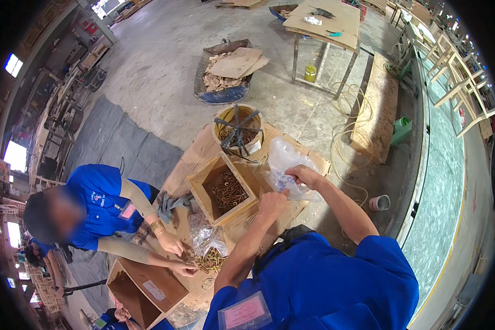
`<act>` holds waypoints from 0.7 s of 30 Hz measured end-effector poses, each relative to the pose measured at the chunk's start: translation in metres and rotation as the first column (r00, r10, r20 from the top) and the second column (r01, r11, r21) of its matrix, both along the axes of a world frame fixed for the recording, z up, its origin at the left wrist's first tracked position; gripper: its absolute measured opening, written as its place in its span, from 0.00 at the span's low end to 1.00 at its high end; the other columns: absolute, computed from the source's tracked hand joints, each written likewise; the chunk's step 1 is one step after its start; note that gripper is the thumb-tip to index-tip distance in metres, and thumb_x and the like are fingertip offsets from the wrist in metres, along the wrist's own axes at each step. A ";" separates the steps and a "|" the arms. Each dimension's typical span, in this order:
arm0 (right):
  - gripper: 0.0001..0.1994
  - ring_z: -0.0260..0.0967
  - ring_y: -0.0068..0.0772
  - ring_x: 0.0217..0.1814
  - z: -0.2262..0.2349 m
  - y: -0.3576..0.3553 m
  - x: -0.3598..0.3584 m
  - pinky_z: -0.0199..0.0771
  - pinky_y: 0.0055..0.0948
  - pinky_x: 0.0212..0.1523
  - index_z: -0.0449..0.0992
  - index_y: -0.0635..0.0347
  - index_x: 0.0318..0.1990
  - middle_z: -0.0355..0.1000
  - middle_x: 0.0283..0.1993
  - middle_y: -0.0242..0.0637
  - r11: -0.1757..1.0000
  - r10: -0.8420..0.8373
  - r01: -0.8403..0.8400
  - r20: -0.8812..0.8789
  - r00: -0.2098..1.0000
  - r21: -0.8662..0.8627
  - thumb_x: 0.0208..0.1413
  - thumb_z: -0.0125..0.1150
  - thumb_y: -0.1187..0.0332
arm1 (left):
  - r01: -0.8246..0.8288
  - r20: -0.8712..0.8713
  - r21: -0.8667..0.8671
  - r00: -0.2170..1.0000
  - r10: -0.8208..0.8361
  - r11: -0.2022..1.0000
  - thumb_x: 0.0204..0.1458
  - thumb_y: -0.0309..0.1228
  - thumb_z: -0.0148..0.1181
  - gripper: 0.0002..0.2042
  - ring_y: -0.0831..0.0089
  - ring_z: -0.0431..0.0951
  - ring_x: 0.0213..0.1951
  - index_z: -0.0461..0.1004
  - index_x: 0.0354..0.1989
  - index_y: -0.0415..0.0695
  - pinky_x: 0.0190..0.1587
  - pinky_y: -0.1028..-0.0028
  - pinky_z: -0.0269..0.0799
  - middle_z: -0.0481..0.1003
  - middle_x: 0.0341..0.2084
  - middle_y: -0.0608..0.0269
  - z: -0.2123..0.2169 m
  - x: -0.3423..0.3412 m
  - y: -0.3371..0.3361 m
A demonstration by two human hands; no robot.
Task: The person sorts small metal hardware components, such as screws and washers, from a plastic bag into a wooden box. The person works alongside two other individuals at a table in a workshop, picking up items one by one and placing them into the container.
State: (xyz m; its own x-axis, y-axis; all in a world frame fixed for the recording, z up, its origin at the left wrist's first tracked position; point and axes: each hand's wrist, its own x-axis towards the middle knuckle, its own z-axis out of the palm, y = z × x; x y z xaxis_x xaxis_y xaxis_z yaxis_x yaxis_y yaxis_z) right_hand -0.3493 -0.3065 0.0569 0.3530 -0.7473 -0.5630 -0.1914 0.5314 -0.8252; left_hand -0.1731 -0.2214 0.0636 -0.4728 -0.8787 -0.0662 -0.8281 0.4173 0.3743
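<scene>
Hands gripping plastic bag, box beside

Wooden box left of plastic bag

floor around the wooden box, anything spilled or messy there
Yes. A loose heap of brass-coloured screws lies on the cardboard sheet beside a crumpled clear bag, not in the wooden box. A hose sprawls in tangled loops on the concrete.
</scene>
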 end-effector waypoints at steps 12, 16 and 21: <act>0.18 0.74 0.53 0.50 -0.071 0.014 -0.002 0.74 0.41 0.51 0.77 0.58 0.49 0.77 0.47 0.51 0.827 0.061 -0.412 -0.668 0.741 -0.382 0.54 0.58 0.61 | 0.001 -0.048 0.078 0.999 0.002 0.997 0.50 0.29 0.51 0.08 0.47 0.80 0.28 0.76 0.34 0.43 0.30 0.52 0.75 0.78 0.22 0.45 0.012 0.004 0.014; 0.16 0.73 0.53 0.53 -0.070 -0.009 0.007 0.74 0.44 0.52 0.74 0.60 0.49 0.74 0.51 0.55 0.695 0.138 -0.537 -0.644 0.752 -0.478 0.55 0.56 0.64 | -0.039 -0.013 0.016 0.999 0.039 0.999 0.51 0.29 0.50 0.06 0.46 0.80 0.26 0.71 0.31 0.41 0.28 0.51 0.74 0.77 0.21 0.44 0.010 0.000 0.016; 0.14 0.76 0.51 0.45 -0.048 -0.027 0.003 0.74 0.42 0.45 0.78 0.64 0.39 0.76 0.44 0.54 0.543 0.212 -0.669 -0.687 0.695 -0.508 0.50 0.60 0.63 | -0.171 -0.016 0.034 0.985 0.172 0.985 0.53 0.28 0.49 0.08 0.45 0.81 0.27 0.73 0.34 0.39 0.29 0.51 0.75 0.78 0.22 0.43 0.013 0.002 0.006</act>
State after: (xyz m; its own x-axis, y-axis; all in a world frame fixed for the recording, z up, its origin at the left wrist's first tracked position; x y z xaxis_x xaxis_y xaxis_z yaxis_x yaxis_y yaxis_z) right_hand -0.3467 -0.3340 0.0092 0.5955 -0.7882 -0.1551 -0.7072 -0.4228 -0.5667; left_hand -0.1712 -0.2156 0.0763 -0.3166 -0.9445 -0.0878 -0.8789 0.2572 0.4017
